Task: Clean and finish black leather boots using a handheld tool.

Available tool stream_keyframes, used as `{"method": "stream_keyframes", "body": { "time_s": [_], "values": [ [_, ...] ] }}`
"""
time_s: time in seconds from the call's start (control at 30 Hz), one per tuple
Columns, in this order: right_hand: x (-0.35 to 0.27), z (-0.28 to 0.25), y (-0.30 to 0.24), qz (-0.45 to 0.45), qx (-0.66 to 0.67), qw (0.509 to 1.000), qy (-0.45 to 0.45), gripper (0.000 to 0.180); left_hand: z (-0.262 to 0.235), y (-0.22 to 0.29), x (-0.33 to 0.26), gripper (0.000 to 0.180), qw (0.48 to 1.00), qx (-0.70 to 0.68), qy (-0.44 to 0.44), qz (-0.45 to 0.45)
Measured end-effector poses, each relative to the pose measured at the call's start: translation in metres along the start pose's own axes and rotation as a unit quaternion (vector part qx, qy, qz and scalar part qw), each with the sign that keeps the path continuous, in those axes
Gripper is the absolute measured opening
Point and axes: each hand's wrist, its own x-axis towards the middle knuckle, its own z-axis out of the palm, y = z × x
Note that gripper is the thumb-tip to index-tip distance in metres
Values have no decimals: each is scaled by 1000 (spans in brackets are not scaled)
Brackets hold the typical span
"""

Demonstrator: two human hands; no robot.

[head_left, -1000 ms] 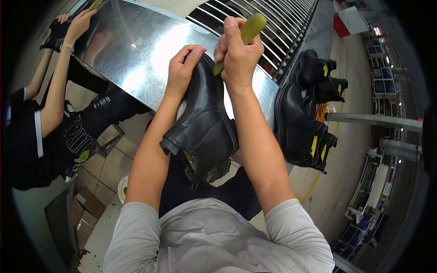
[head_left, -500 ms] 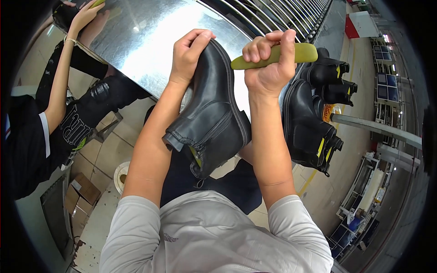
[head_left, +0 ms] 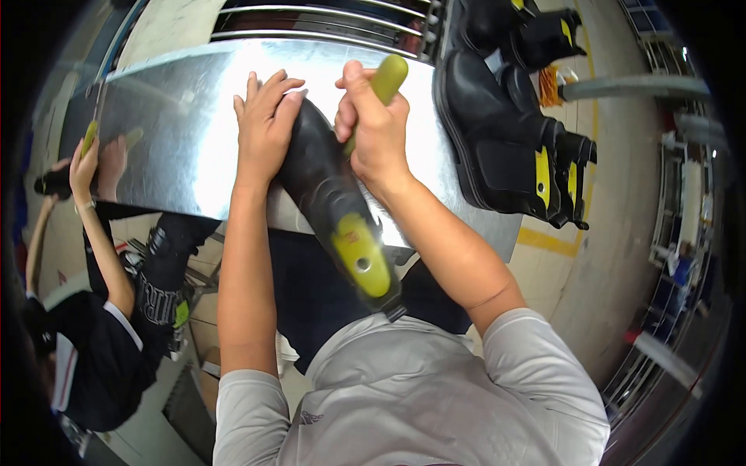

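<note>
A black ankle boot (head_left: 326,182) lies with its toe pointing away from me, propped on the near edge of a shiny metal table (head_left: 179,132). A yellow-green last (head_left: 361,252) fills its opening. My left hand (head_left: 264,116) presses on the boot's toe from the left. My right hand (head_left: 373,128) is clenched around a tool with a yellow-green handle (head_left: 385,81), held against the right side of the toe.
Several finished black boots with yellow pull tabs (head_left: 505,132) lie on the table's right end. A roller conveyor (head_left: 326,19) runs behind the table. At left another person (head_left: 93,311) in a black shirt works on a boot (head_left: 54,182) with a similar tool.
The boot has come down from being held up in the air and now rests on the table edge, toe away. My right hand has brought the tool down onto the toe.
</note>
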Motion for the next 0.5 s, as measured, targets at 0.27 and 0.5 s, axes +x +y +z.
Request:
{"method": "stream_keyframes", "body": {
  "time_s": [0.27,0.5],
  "values": [
    [34,-32,4,52,117,991,44,40,0,13,4,30,992,-24,-91,-82],
    [23,-31,4,43,115,992,39,39,1,17,5,22,972,-181,-61,-135]
  ]
}}
